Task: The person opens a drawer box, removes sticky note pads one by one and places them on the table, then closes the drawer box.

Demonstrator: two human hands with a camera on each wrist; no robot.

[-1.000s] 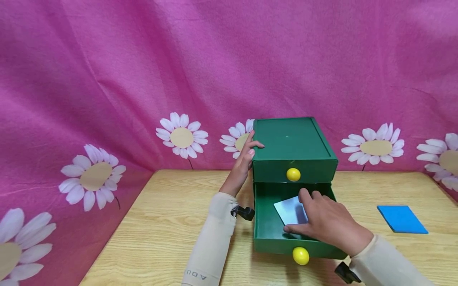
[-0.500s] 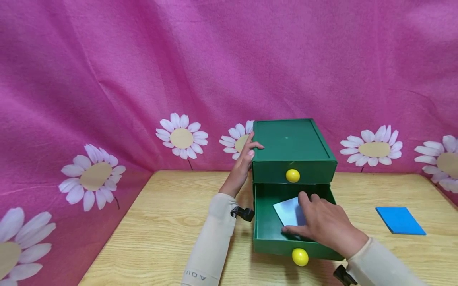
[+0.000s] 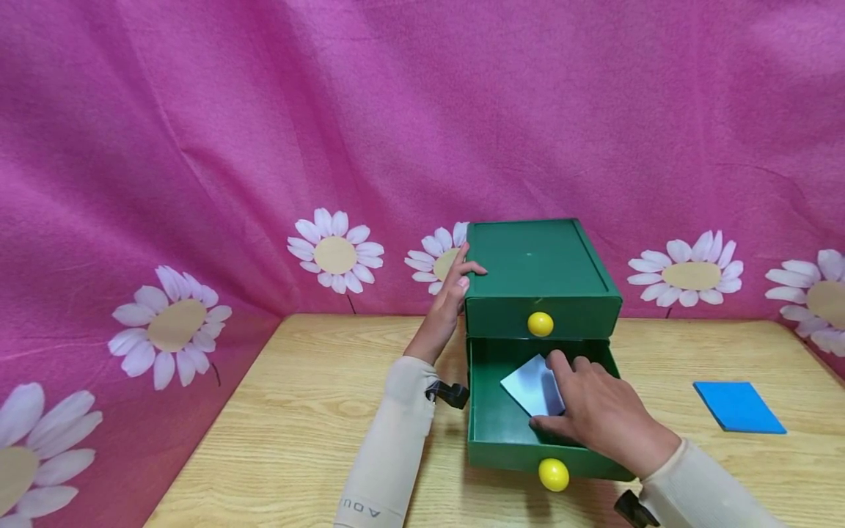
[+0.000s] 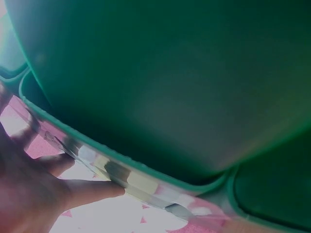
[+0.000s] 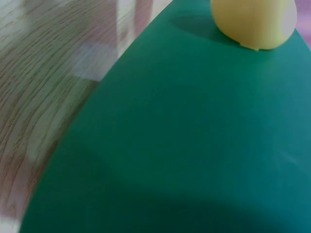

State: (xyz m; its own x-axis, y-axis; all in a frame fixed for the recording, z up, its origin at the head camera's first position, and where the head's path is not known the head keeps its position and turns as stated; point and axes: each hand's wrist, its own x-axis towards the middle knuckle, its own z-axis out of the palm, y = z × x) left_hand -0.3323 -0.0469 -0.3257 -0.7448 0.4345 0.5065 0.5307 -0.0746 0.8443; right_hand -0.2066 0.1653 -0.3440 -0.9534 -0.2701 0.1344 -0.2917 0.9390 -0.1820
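Note:
A green cabinet (image 3: 528,257) with two yellow-knobbed drawers stands on the table, its lower drawer (image 3: 505,449) pulled out. My left hand (image 3: 439,315) steadies the cabinet's left side, fingers extended and one fingertip over the top edge. In the left wrist view, that hand (image 4: 29,189) lies along the cabinet's side. My right hand (image 3: 604,407) reaches into the lower drawer and holds a pale blue paper square (image 3: 530,385) between thumb and fingers. The square's right part is hidden under the hand. The right wrist view shows the drawer front (image 5: 175,116) and its yellow knob (image 5: 255,22).
A bright blue square pad (image 3: 739,407) lies on the wooden table (image 3: 297,411), to the right of the cabinet. The upper drawer (image 3: 502,317) is closed. Behind the table hangs a pink cloth (image 3: 396,132) with white daisies.
The pale blue square has turned and shifted slightly left in the drawer, and my right thumb has drawn in toward its lower corner. My left hand has stayed in place on the cabinet.

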